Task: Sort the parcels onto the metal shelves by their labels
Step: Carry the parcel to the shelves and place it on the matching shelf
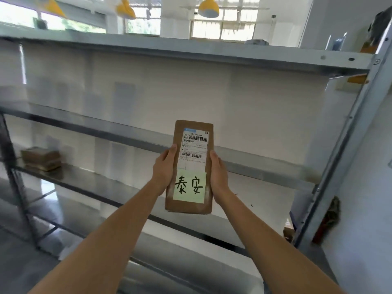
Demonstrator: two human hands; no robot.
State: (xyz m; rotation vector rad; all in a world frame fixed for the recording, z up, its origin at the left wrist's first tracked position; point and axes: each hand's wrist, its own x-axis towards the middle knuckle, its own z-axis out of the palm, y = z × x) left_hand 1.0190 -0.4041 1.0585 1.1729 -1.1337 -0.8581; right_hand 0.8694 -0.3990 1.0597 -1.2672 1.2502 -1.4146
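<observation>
I hold a flat brown cardboard parcel (192, 128) upright in front of the metal shelves (135, 132). It carries a white barcode label and a pale green note with two handwritten black characters. My left hand (164, 168) grips its left edge and my right hand (218, 172) grips its right edge, thumbs on the front face. The parcel hangs in the air at the height of the middle shelf, not resting on anything.
A small stack of brown parcels (41, 158) lies at the left end of a lower shelf. The shelf's grey upright post (347, 132) runs down the right side. Some items (339, 43) sit on the top shelf at the right. Yellow lamps (209, 8) hang overhead.
</observation>
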